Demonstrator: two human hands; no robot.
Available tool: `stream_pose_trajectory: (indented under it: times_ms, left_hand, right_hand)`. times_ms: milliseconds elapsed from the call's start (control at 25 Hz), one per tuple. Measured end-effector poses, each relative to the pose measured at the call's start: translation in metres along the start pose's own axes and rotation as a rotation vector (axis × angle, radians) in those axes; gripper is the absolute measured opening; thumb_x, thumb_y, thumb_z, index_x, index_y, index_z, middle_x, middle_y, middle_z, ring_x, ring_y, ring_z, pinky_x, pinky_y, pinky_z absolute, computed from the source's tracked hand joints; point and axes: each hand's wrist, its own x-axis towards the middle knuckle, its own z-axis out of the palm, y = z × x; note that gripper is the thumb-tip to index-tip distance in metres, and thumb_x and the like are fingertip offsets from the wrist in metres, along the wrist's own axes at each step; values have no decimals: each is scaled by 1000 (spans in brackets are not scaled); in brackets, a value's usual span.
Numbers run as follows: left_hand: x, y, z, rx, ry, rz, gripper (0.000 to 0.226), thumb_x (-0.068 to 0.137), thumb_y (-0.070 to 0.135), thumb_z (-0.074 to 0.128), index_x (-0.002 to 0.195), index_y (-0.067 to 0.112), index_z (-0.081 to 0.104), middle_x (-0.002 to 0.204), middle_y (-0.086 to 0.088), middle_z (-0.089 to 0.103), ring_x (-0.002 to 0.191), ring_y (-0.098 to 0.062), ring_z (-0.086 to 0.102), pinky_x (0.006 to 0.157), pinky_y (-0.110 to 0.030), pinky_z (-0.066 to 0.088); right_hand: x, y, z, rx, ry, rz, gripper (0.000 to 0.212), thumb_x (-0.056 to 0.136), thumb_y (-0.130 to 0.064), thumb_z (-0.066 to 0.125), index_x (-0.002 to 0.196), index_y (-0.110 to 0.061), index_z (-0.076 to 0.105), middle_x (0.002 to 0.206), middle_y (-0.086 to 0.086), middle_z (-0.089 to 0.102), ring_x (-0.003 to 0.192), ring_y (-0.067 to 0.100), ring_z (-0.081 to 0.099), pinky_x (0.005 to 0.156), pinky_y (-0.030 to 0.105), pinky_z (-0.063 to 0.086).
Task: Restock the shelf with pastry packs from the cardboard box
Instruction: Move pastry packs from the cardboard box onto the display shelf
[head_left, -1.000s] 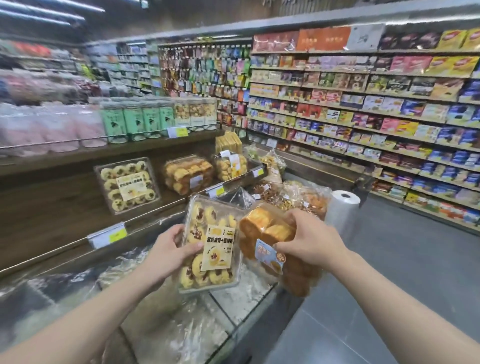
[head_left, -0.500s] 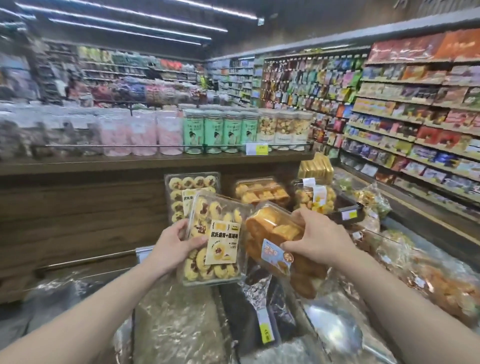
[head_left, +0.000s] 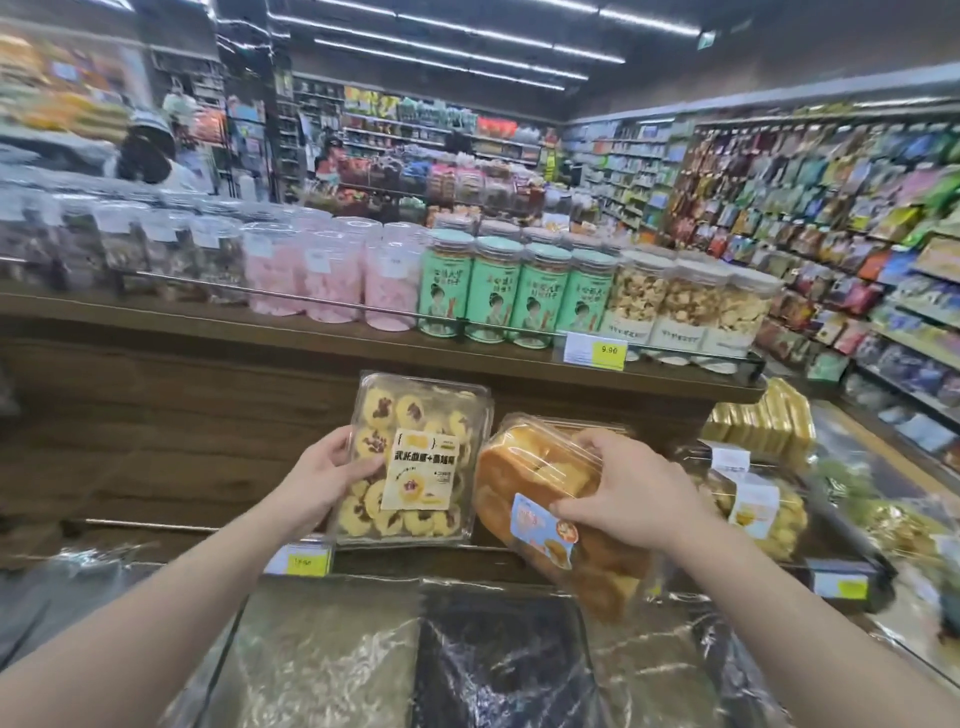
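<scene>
Clear plastic cookie pack (head_left: 415, 457) held upright in left hand (head_left: 323, 480), fingers wrapped round its left edge, label facing out, likely to go face-forward. Right hand (head_left: 621, 496) clamps a bread pack (head_left: 540, 512) from above, tilted, just beside the cookies. Wooden shelf (head_left: 208, 421) stands directly beyond both hands; green canisters (head_left: 514, 293) sit above them. Cardboard box not in view.
</scene>
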Motion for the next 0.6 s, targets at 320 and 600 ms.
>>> stream_pose_trajectory:
  times_ms: [320,600]
  left_hand:
    - [73,-17,-32,100,-48,-68,33,93,2,67,124,6,57,117,-21,74,107,-38,73,89,-60,58]
    - [87,-34,-47,604,286,-44,47,85,25,81,121,13,56,110,-4,70,101,-25,70,88,-46,60]
  right_hand:
    - [40,-16,5,-28,-14,-11,83,70,-71,72,141,-38,45,133,-16,60,119,13,58,84,35,47]
    - [50,-26,22,-69,-30,-20,85,73,-70,72,144,-35,44,138,-15,60,123,13,58,85,33,45]
